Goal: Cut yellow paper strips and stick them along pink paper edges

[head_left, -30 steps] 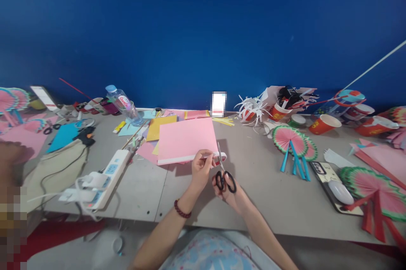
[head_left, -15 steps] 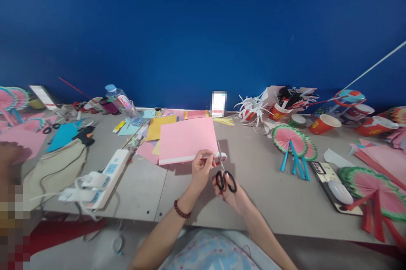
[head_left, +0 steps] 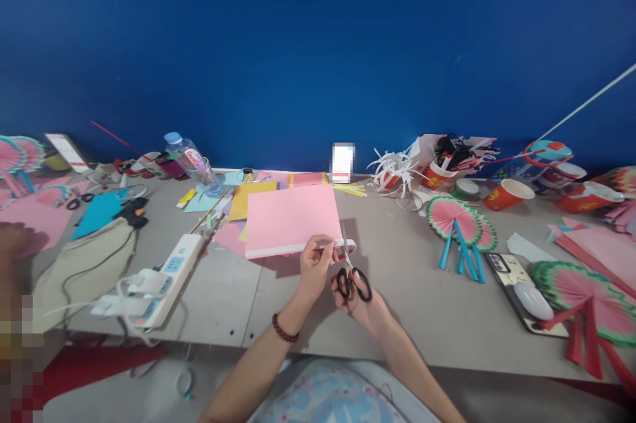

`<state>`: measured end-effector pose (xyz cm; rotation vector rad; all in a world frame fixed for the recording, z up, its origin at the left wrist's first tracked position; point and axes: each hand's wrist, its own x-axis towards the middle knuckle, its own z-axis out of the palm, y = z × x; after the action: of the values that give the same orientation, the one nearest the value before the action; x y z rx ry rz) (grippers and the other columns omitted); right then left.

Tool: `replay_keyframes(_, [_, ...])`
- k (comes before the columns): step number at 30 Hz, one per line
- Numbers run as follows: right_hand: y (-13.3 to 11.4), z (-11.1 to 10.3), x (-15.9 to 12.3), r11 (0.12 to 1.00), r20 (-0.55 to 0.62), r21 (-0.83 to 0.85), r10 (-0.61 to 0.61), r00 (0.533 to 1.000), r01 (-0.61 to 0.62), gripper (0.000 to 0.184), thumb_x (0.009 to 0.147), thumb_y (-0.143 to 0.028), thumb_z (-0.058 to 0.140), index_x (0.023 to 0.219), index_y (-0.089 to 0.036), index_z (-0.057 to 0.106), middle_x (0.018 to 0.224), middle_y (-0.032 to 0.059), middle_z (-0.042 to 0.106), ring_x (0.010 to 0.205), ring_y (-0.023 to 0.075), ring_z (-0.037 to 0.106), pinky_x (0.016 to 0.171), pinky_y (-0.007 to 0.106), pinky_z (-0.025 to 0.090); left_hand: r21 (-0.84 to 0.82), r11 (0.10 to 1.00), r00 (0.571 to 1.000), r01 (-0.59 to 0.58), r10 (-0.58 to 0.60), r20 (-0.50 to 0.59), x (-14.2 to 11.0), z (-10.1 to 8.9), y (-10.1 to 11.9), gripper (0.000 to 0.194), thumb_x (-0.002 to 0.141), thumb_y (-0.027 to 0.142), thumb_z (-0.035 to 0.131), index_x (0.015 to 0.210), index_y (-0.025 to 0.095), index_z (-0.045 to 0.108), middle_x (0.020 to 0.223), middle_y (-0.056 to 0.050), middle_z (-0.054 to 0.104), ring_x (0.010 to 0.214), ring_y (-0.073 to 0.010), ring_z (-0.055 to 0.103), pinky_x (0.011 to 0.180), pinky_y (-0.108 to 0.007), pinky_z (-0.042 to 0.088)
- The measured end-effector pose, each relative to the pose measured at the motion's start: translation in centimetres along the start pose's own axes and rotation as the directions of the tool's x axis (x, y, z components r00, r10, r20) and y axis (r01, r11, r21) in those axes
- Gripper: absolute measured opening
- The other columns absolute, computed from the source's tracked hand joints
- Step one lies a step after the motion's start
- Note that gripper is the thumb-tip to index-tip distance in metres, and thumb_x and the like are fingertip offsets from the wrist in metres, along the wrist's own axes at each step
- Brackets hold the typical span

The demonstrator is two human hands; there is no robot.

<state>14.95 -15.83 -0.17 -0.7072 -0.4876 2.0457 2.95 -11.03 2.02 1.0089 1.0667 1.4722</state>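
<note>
My left hand (head_left: 317, 264) pinches the lower right edge of a pink sheet of paper (head_left: 293, 217). Along that edge runs a white strip of tape (head_left: 273, 250), its loose end curling out to the right past my fingers. In my right hand (head_left: 360, 300) is a pair of scissors (head_left: 354, 279) with black handles, fingers and thumb in the loops. The blades point up and lie at the strip just right of the paper's corner; whether they touch it I cannot tell.
Left of my arms lie a white power strip (head_left: 171, 277), a plastic bottle (head_left: 196, 164) and coloured papers (head_left: 253, 199). To the right are watermelon-patterned paper fans (head_left: 454, 221), a phone (head_left: 501, 277), a white mouse (head_left: 533, 301) and paper cups (head_left: 509, 194). Another person's hand (head_left: 17, 241) is at far left.
The scissors have shifted slightly, and their blades are now closer to the white strip. The paper's left side has tilted a little to the left. My left hand stays in place.
</note>
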Motion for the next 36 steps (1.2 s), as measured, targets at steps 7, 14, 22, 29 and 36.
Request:
replay_keyframes(7, [-0.03, 0.31, -0.09, 1.000, -0.015, -0.012, -0.025, 1.000, 0.025, 0.038, 0.072, -0.054, 0.071, 0.078, -0.018, 0.059, 0.076, 0.0028, 0.062, 0.056, 0.0091, 0.047, 0.051, 0.022, 0.031, -0.003, 1.000, 1.000, 0.002, -0.002, 0.009, -0.13, -0.01, 0.18, 0.024, 0.080, 0.041, 0.064, 0.084, 0.018, 0.058, 0.060, 0.003, 0.058, 0.053, -0.0084, 0.052, 0.052, -0.020, 0.041])
replay_keyframes(14, [0.11, 0.46, -0.07, 1.000, -0.026, 0.006, -0.026, 0.999, 0.026, 0.040, 0.070, -0.055, 0.073, 0.078, -0.018, 0.058, 0.075, 0.0023, 0.062, 0.056, 0.0088, 0.047, 0.051, 0.023, 0.033, 0.012, 1.000, 1.000, 0.015, -0.015, -0.007, -0.20, 0.05, 0.15, 0.029, 0.079, 0.045, 0.065, 0.083, 0.018, 0.059, 0.058, 0.003, 0.057, 0.052, -0.0089, 0.052, 0.051, -0.020, 0.041])
replay_keyframes(22, [0.15, 0.27, -0.07, 0.999, 0.004, -0.012, -0.050, 0.999, 0.050, 0.037, 0.075, -0.054, 0.069, 0.080, -0.019, 0.058, 0.076, 0.0020, 0.061, 0.056, 0.0087, 0.047, 0.050, 0.022, 0.032, 0.002, 1.000, 1.000, 0.004, -0.004, -0.007, -0.20, 0.07, 0.22, 0.027, 0.078, 0.044, 0.065, 0.082, 0.018, 0.059, 0.060, 0.002, 0.058, 0.052, -0.0087, 0.052, 0.051, -0.020, 0.041])
replay_keyframes(29, [0.19, 0.30, -0.07, 0.999, 0.013, -0.003, -0.037, 0.999, 0.037, 0.037, 0.076, -0.054, 0.069, 0.080, -0.018, 0.058, 0.076, 0.0024, 0.061, 0.056, 0.0087, 0.047, 0.051, 0.022, 0.033, 0.013, 1.000, 1.000, -0.001, 0.001, -0.002, -0.25, 0.04, 0.20, 0.026, 0.080, 0.043, 0.064, 0.083, 0.018, 0.058, 0.059, 0.003, 0.057, 0.053, -0.0089, 0.052, 0.052, -0.020, 0.042])
replay_keyframes(36, [0.20, 0.28, -0.10, 0.999, 0.030, 0.008, -0.052, 0.998, 0.051, 0.036, 0.076, -0.053, 0.069, 0.079, -0.018, 0.059, 0.076, 0.0024, 0.061, 0.056, 0.0083, 0.046, 0.049, 0.022, 0.032, 0.023, 1.000, 1.000, -0.005, 0.005, 0.007, -0.33, -0.07, 0.09, 0.024, 0.082, 0.041, 0.063, 0.084, 0.018, 0.058, 0.059, 0.003, 0.057, 0.052, -0.0085, 0.052, 0.051, -0.020, 0.041])
